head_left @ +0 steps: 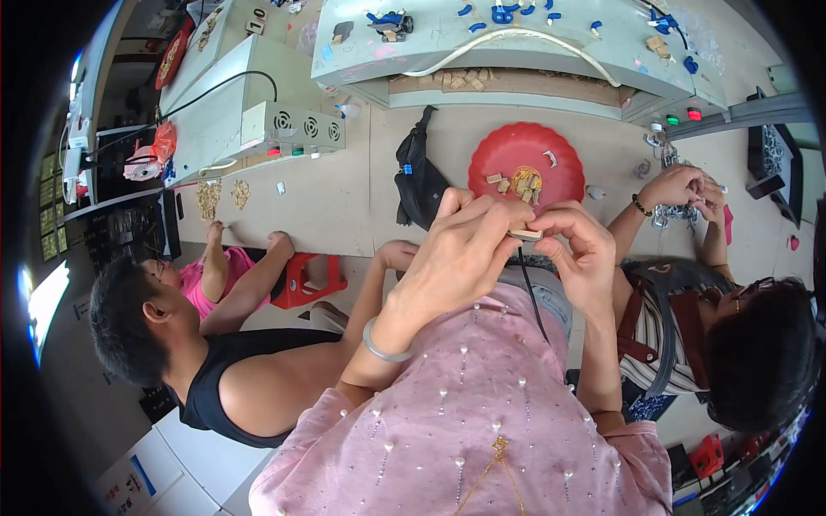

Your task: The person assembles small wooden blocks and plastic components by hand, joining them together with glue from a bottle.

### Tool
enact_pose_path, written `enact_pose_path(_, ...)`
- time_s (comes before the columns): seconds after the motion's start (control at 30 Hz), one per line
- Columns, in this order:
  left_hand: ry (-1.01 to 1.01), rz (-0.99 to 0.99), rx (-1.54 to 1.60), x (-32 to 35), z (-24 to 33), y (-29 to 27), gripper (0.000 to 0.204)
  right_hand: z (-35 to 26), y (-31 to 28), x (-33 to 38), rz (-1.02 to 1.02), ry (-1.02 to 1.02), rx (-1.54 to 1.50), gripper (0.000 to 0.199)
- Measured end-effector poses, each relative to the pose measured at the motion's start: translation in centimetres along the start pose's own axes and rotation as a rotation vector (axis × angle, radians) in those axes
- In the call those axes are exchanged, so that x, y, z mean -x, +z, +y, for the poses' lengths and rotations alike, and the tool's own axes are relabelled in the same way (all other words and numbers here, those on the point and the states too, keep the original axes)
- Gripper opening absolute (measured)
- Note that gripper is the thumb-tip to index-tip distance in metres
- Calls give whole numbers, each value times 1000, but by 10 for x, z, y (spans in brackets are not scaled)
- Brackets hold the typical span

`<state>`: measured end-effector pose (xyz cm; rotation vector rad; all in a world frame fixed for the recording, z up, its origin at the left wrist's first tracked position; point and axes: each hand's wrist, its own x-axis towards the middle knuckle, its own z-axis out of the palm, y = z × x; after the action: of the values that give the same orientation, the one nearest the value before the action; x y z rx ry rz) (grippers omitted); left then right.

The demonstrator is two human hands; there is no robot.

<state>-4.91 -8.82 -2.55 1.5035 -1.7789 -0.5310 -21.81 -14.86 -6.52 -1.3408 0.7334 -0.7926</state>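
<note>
My left hand (460, 249) and my right hand (578, 249) meet in front of my chest, above the near edge of the workbench (344, 193). Between their fingertips they pinch a small pale wooden piece (525, 233). A thin black cord (532, 292) hangs down from it over my pink top. Just beyond my hands, a red round plate (508, 150) on the bench holds several small wooden pieces (520, 182).
A person in a black vest (215, 361) sits to my left, one in a striped top (688, 335) to my right with hands (684, 187) near metal parts. A black bag (417, 176), a grey control box (292, 129) and a long machine (516, 43) stand on the bench.
</note>
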Motion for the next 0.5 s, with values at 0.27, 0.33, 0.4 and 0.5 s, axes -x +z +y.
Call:
enact_pose_path(0.27,-13,-9,23,0,0,-1,31,-1,0,0,19,-91,151,12)
enact_pose_path(0.33,-20,-17,45,0,-1,-2,29,1,0,0,26,-86,131,12)
enact_pose_path(0.4,-18,-20,53,0,-1,-2,30,2,1,0,34,-80,112,12)
enact_pose_path(0.5,-33,-4,76,0,0,-3,31,1,1,0,40,-81,100,12)
